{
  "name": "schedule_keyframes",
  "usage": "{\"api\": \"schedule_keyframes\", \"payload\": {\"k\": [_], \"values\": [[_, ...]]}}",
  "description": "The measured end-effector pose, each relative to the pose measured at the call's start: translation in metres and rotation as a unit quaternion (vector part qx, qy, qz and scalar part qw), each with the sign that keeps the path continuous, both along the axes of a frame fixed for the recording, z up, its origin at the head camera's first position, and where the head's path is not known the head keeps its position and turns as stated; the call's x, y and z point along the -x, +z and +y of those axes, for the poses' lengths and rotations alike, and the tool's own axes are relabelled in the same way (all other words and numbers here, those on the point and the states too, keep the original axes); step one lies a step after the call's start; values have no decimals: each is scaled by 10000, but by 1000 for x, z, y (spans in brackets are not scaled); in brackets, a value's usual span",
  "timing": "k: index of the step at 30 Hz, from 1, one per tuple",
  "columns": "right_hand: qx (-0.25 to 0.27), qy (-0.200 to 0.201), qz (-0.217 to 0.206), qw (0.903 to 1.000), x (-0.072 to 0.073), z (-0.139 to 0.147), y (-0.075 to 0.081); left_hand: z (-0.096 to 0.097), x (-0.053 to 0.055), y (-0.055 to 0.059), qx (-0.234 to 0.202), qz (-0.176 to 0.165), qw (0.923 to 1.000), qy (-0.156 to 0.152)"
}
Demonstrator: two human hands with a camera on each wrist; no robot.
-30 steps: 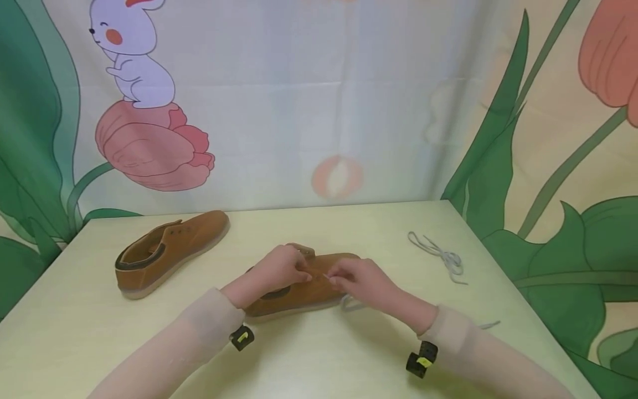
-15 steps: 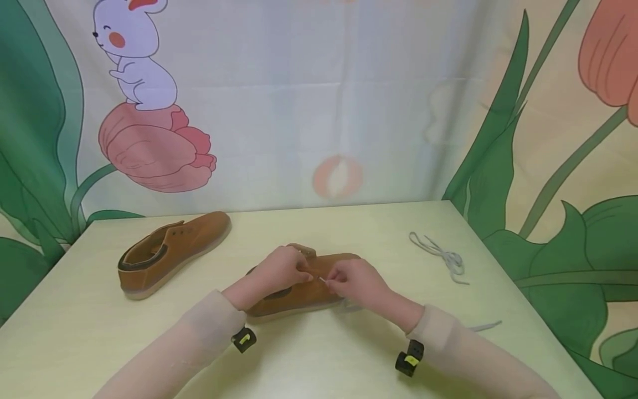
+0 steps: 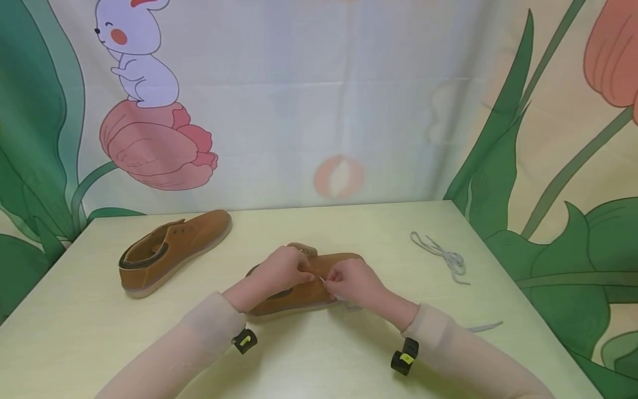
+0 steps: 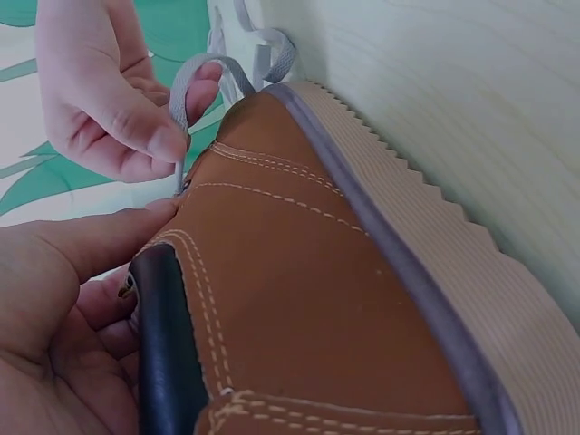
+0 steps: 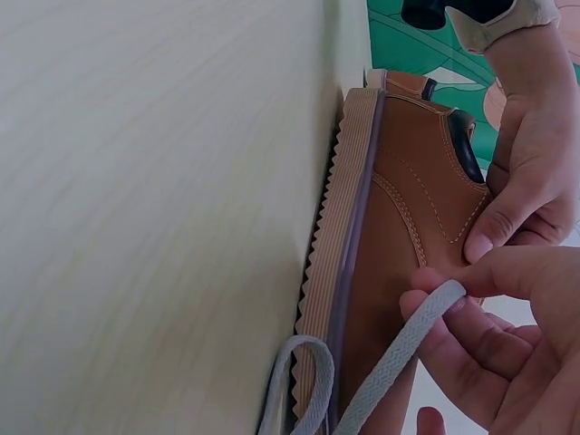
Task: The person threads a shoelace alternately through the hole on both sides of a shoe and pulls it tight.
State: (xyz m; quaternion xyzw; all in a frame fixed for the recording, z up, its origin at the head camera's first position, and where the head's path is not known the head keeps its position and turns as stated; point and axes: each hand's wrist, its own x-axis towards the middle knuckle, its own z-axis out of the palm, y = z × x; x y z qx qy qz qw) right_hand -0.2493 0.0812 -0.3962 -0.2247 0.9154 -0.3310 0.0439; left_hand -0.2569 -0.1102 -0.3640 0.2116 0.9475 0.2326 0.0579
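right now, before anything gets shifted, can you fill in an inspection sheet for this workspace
Surface: pale table, faint wood-like grain.
Job's things: brown lace-up shoe under the hands; flat gray shoelace, its tip close to the shoe.
Clutter: second brown shoe at the left, no lace seen in it; bundled gray shoelace at the right; gray lace end nearer the viewer.
Hands: left hand holds the shoe by its opening's edge; right hand pinches the flat shoelace.
Cables: nothing seen.
Surroundings: rabbit-and-flower fabric backdrop behind.
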Motion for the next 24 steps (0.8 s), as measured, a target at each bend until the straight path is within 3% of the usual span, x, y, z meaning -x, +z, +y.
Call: {"api": "schedule_keyframes", "payload": {"k": [10, 17, 24], "values": [[62, 167, -189, 9997, 2, 0, 1, 0, -3, 0, 24, 25, 10000, -24], [221, 111, -783, 9966, 6, 0, 5, 0, -5, 0, 10, 198, 9997, -171], [333, -137, -1223, 9918, 11, -1, 5, 0, -6, -1, -25, 194, 9997, -132]]}}
